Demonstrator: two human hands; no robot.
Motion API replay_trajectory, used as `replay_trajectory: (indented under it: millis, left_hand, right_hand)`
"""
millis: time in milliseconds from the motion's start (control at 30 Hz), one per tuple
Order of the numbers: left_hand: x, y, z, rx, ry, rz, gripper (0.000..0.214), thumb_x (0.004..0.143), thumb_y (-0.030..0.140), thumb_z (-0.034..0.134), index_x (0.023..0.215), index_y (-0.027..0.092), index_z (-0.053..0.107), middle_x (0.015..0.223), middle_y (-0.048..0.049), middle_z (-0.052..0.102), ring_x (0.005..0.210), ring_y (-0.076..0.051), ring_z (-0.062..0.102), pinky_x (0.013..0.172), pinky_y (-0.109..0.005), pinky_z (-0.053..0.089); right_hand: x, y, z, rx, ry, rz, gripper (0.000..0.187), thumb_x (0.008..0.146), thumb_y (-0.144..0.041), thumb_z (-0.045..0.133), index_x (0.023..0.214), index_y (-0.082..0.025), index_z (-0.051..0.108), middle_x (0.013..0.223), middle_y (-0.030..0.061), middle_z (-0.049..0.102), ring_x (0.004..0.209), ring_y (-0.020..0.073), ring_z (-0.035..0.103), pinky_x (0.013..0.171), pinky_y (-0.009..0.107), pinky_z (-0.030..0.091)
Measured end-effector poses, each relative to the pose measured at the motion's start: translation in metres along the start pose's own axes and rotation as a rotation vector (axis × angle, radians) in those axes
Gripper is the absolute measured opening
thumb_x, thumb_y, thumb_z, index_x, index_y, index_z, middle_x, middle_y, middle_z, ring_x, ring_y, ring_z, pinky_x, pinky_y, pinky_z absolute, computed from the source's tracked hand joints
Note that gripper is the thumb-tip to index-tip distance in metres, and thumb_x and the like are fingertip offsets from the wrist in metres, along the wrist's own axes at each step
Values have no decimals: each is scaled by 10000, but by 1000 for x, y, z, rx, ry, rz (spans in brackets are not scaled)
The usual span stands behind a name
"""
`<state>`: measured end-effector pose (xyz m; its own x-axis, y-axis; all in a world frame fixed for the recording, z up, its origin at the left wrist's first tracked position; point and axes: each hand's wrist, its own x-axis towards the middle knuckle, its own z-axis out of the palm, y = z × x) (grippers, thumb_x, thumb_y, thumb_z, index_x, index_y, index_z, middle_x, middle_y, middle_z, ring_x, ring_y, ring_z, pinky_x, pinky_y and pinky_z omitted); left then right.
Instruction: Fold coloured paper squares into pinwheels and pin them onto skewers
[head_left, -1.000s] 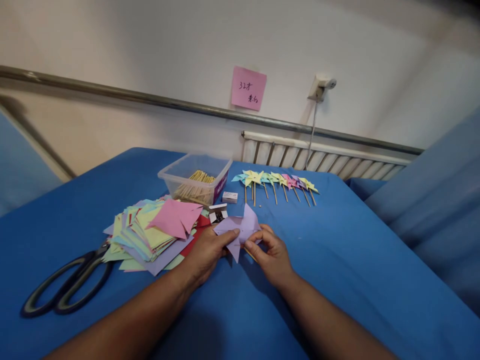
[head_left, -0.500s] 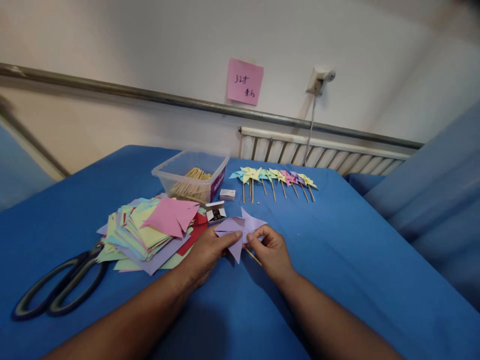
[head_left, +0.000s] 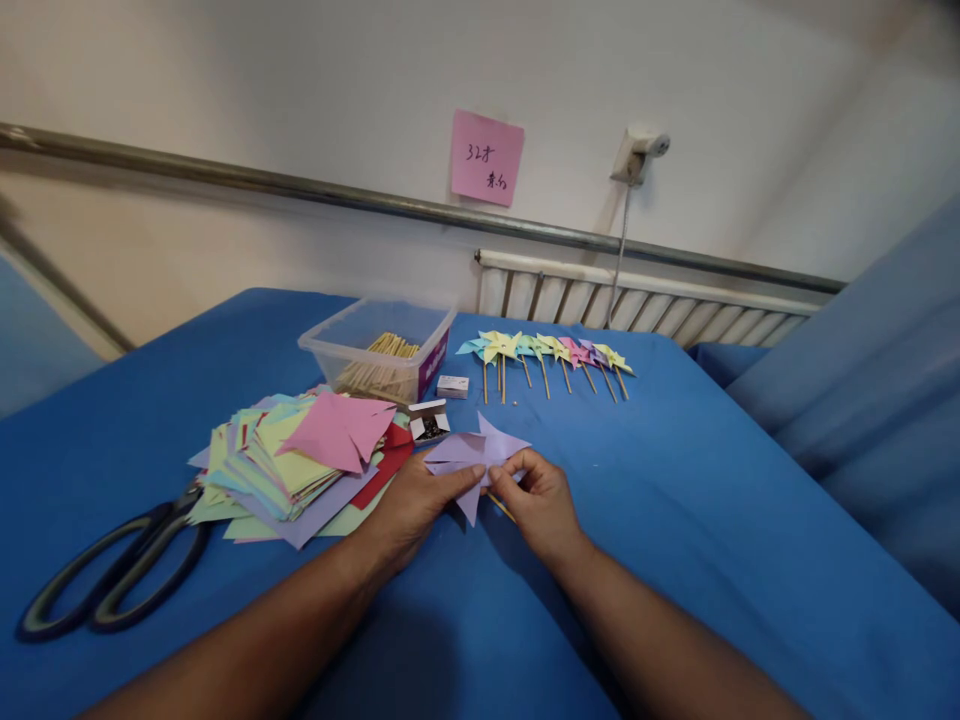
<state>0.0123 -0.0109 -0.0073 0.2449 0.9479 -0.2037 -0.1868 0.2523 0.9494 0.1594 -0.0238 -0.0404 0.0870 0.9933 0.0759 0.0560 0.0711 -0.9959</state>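
Note:
Between my two hands is a purple paper pinwheel (head_left: 501, 432), its points fanned out above the blue cloth. My left hand (head_left: 420, 500) grips its left side, with the thumb lying over the paper close to the centre. On the other side, my right hand (head_left: 541, 500) pinches the pinwheel near its middle with thumb and forefinger. A thin wooden stick (head_left: 501, 507) slants out below the paper beside my right thumb; its upper end is hidden. Just beyond the left hand stands an opened small box (head_left: 429, 424) of dark, tiny pieces, too small to name.
Left of my hands lies a heap of coloured paper (head_left: 262, 455), with large scissors (head_left: 112, 570) beside it. Behind are a clear plastic bin (head_left: 360, 330) of wooden sticks and a small closed box (head_left: 453, 387). Several finished pinwheels (head_left: 544, 347) lie in a row at the back.
Both hands keep hold of the purple pinwheel in almost the same pose. The whole view has shifted slightly; nothing else has visibly moved.

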Motion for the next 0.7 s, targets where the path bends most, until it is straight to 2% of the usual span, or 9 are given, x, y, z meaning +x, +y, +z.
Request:
replay_trajectory:
  millis: [267, 467, 533, 600, 700]
  left_hand:
    - [0, 0, -1, 36, -2, 8, 313, 658, 290, 769, 934, 157, 702, 862, -54, 722, 787, -204, 635, 737, -304, 478]
    - [0, 2, 0, 45, 36, 4, 267, 664, 277, 760, 897, 160, 703, 800, -31, 711, 720, -177, 617, 692, -275, 471]
    - [1, 3, -2, 62, 38, 16, 211, 671, 272, 749, 841, 156, 704, 740, -22, 696, 664, -161, 598, 655, -263, 462]
    - [2, 5, -5, 76, 35, 13, 159, 676, 265, 733, 780, 150, 698, 661, -11, 666, 585, -139, 559, 584, -244, 436]
    - [3, 6, -11, 105, -3, -25, 124, 680, 238, 704, 751, 137, 694, 604, -12, 634, 517, -123, 512, 507, -232, 388]
  right_hand:
    - [0, -2, -1, 1, -2, -13, 226, 749, -362, 664, 641, -181, 582, 594, -7, 639, 491, 101, 481, 492, 220, 367]
    - [-1, -5, -1, 24, -30, 2, 249, 730, -383, 697, 644, -182, 576, 587, -13, 619, 491, 97, 466, 480, 215, 350]
    - [-1, -8, -3, 137, -2, -6, 246, 706, -398, 723, 733, -192, 592, 700, -2, 653, 580, 118, 545, 546, 225, 419]
    - [1, -11, -7, 284, 64, 10, 328, 688, -430, 738, 886, -211, 595, 919, 32, 676, 741, 152, 618, 658, 259, 482]
    - [6, -13, -15, 448, 58, 160, 455, 714, -514, 697, 1041, -227, 567, 1088, 81, 650, 877, 194, 646, 735, 308, 505]
